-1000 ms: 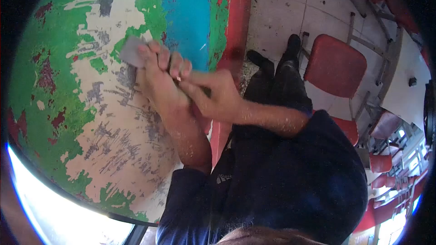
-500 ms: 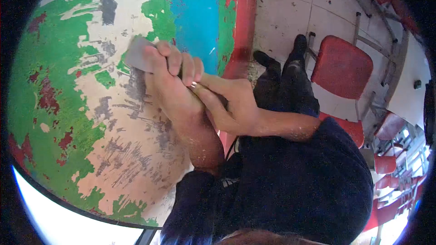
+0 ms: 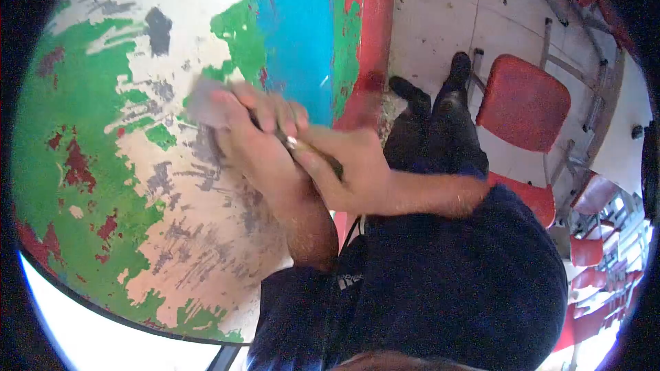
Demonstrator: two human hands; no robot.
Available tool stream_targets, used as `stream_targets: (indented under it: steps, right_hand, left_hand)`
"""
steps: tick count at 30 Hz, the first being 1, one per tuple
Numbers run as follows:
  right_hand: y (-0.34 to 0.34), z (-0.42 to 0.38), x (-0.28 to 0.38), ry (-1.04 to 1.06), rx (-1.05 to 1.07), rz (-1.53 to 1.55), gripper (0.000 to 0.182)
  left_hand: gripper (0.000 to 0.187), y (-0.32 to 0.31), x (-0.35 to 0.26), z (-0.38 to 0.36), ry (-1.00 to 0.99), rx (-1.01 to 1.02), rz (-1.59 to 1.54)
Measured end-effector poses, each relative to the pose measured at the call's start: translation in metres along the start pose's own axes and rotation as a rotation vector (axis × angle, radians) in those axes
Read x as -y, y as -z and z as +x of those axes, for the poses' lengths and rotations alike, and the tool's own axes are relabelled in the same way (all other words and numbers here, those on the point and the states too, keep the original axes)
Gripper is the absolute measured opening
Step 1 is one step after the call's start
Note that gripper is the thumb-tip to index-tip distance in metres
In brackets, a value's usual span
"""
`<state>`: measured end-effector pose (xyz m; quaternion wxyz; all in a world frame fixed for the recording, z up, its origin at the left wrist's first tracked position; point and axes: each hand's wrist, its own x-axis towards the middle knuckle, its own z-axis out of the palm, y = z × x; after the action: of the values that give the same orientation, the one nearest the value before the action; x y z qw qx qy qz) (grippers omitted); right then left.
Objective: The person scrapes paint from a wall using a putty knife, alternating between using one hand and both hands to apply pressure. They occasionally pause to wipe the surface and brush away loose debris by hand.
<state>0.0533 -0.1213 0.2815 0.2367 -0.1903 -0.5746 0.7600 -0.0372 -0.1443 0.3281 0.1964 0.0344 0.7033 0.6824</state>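
My left hand [image 3: 251, 120] is wrapped round a scraper, its flat grey blade [image 3: 208, 104] against a painted surface [image 3: 82, 144]. The blade is blurred and lies where green paint meets bare, grey-streaked pale patches. Close behind, my right hand [image 3: 350, 165] is closed round the rear of the scraper's handle [image 3: 294, 143], near the left wrist. Most of the handle is hidden by the fingers.
A blue area [image 3: 299, 41] and a red band [image 3: 377, 27] border the green paint. Red chairs [image 3: 524, 103] with metal frames stand on the right on a tiled floor [image 3: 440, 0]. My legs [image 3: 440, 124] show at the top centre.
Both hands and the scraper have shifted slightly, the blade a little to the left and down. The grip of both hands is unchanged, and the whole view has moved slightly.
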Motion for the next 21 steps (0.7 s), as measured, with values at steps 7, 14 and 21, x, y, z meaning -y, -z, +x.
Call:
stream_targets:
  steps: [7,14,21]
  right_hand:
    - [0.005,-0.014,-0.001,-0.108,0.071,-0.011,0.017]
    - [-0.002,-0.024,-0.008,-0.033,0.001,0.059,0.01]
    - [0.0,-0.001,0.002,-0.131,0.12,0.125,0.016]
  left_hand:
    - [0.035,-0.005,0.008,-0.006,0.086,-0.122,0.013]
    - [0.033,0.014,0.007,-0.008,0.216,-0.018,-0.143]
    - [0.032,0.012,-0.001,-0.007,0.207,-0.081,-0.119]
